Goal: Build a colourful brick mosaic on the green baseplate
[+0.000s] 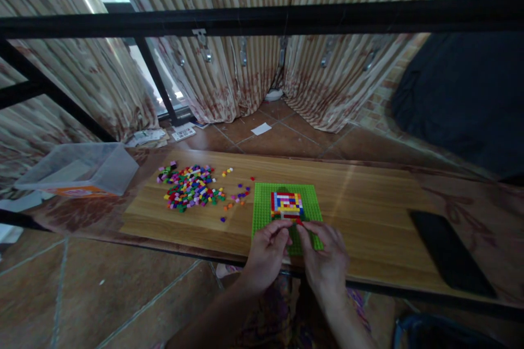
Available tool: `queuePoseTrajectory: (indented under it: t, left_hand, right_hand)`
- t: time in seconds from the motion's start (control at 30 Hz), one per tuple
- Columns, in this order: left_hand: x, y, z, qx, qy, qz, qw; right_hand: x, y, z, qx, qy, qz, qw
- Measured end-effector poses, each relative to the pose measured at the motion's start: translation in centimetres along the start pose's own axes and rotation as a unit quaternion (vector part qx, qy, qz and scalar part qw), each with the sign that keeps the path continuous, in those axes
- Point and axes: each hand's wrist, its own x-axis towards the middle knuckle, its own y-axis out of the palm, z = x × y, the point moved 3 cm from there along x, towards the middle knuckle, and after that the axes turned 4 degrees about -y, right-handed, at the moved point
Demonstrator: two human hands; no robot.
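A green baseplate (261, 202) lies on the wooden board, carrying a block of built-up toy bricks (286, 203) in red, white, yellow, blue and other colours. At the near edge of that build, my right hand (327, 256) pinches a small red brick (299, 222) between thumb and finger. Close beside it, my left hand (266, 253) has its thumb and fingers pressed together over the plate's near left part. Whatever sits in those left fingertips is hidden. Both hands cover the front portion of the baseplate.
Left of the plate, a heap of loose coloured bricks (194, 188) spreads over the wooden board (360, 212), with several strays nearby. A clear plastic box (82, 166) stands at far left. At right lies a black flat object (452, 253). A dark metal bar (262, 22) crosses behind.
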Motion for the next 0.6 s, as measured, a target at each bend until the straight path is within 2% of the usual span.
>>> queuePoseTrajectory:
  t: [0.13, 0.33, 0.47, 0.6]
  left_hand:
    - [0.8, 0.0, 0.5, 0.105, 0.04, 0.035, 0.993]
    - [1.6, 0.3, 0.3, 0.144, 0.067, 0.056, 0.986]
    - [2.0, 0.5, 0.0, 0.188, 0.059, 0.076, 0.977]
    - [2.1, 0.6, -0.1, 0.221, 0.087, 0.071, 0.969]
  right_hand:
    - [0.5, 1.5, -0.4, -0.085, -0.009, -0.049, 0.995]
    - [0.4, 2.4, -0.9, -0.143, -0.02, -0.097, 0.985]
    - [0.4, 2.5, -1.3, -0.115, -0.017, -0.112, 0.987]
    - [0.2, 2.3, -1.5, -0.026, 0.031, -0.086, 0.995]
